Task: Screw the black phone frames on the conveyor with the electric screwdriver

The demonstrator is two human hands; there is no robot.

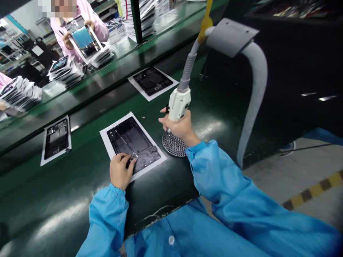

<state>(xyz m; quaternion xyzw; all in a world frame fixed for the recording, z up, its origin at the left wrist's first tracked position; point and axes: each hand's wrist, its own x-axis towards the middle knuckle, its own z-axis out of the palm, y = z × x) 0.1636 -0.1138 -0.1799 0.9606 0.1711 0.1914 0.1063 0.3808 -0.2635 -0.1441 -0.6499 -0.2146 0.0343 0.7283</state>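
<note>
Blue sleeves forward: left hand pinching a tiny part on the black panel, right hand clenching a white nozzle!

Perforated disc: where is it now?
The perforated disc is under the right hand in the head view, just right of the black panel on its white sheet.

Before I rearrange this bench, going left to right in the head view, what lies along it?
Black device housing on white paper, second black housing on white paper, round perforated metal disc, curved grey stand.
</note>
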